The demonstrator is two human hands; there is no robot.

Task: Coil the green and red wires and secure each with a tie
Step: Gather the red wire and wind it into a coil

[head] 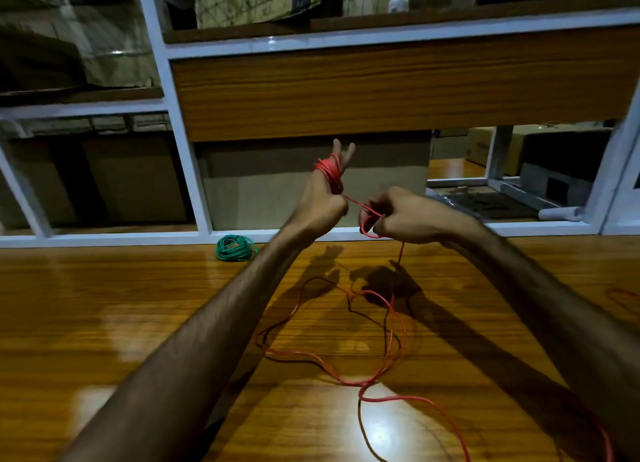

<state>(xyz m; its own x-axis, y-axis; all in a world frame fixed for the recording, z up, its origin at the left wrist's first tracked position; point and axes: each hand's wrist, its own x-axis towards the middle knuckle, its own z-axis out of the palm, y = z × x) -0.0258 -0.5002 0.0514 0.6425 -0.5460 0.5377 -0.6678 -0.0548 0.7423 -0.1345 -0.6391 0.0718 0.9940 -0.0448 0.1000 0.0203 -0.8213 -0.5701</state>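
Head view: left hand [322, 198] raised, fingers up, red wire [330, 172] wound in a small bundle around them. Right hand [405, 215] just beside it, pinched closed on the feeding strand, which runs leftward and up to the bundle. Loose red slack trails below on the table [104, 305]. Green wire [236, 248] lies coiled at the table's far edge; tie not visible.

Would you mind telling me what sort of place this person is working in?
Probably a storeroom or shop counter: a glossy wooden table faces white-framed glass partitions, with cardboard boxes stacked behind. A coiled green wire lies on the table.
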